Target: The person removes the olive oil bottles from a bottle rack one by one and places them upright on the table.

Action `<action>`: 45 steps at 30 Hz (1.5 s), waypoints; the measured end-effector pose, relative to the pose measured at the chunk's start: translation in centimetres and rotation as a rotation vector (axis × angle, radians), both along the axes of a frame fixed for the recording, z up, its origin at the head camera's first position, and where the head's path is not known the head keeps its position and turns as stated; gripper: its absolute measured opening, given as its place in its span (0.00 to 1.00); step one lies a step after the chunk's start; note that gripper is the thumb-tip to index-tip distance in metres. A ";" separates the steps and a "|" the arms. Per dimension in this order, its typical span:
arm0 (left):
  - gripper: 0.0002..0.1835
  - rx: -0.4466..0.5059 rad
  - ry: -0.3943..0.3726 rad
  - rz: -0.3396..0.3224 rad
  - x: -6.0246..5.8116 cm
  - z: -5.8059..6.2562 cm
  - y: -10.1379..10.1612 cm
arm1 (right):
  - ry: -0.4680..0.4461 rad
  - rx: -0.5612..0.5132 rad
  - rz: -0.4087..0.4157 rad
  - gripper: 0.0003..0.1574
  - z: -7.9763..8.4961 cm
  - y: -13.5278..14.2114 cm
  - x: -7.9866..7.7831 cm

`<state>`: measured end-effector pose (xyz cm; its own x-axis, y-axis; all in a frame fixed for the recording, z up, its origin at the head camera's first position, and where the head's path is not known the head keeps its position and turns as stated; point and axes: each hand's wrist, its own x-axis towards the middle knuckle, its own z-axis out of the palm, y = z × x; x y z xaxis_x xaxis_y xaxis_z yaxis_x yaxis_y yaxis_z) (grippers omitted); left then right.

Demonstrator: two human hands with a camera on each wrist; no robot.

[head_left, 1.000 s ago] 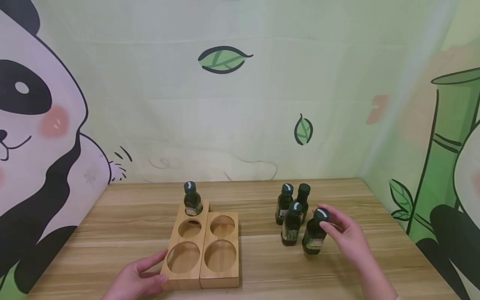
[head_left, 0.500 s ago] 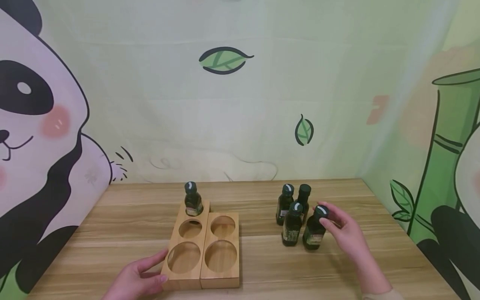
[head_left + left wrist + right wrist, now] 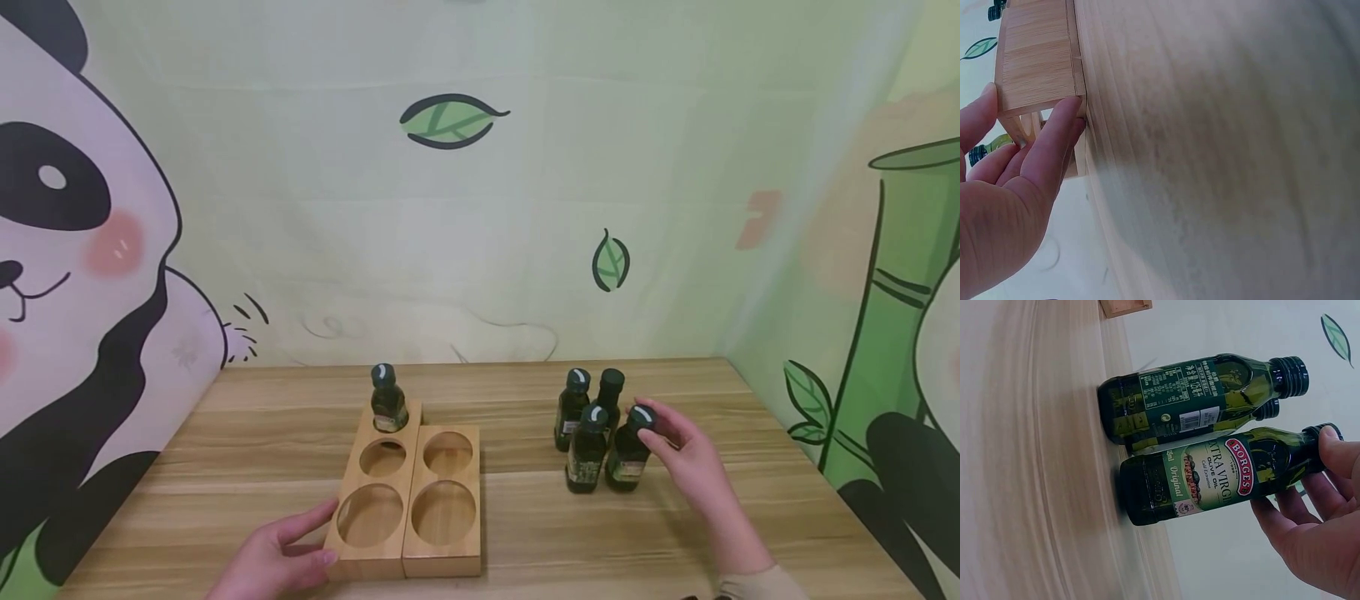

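My right hand pinches the cap and neck of a dark green olive oil bottle, labelled "Borges" in the right wrist view. This bottle stands close beside another olive oil bottle, with two more just behind them; the right wrist view shows the nearby bottle's back label. On the left, my left hand holds the near left corner of a wooden holder with round holes, thumb and fingers on different sides of it. One small olive oil bottle stands in its far left hole.
Bare wood-grain tabletop lies between the holder and the bottle group. Behind the table hangs a pale green backdrop printed with pandas, leaves and bamboo. Several holes of the holder hold no bottle.
My right hand has moved the olive oil bottle away from me, bringing it close in beside the other bottles. The left hand and the holder have stayed in place.
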<state>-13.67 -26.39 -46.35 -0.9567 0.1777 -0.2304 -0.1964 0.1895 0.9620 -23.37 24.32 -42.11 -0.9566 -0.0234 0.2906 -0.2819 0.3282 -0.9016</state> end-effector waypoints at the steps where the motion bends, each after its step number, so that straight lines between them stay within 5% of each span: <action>1: 0.42 -0.002 0.002 -0.002 0.0 0.0 0.0 | -0.006 -0.003 -0.002 0.27 0.0 0.0 0.0; 45: 0.42 0.013 -0.023 0.017 -0.1 -0.1 0.0 | -0.047 0.034 -0.025 0.29 -0.4 -0.2 -0.4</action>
<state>-13.79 -26.38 -46.49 -0.9541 0.1643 -0.2505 -0.2221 0.1731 0.9595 -23.75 24.10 -42.51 -0.9695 -0.0088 0.2448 -0.2311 0.3650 -0.9019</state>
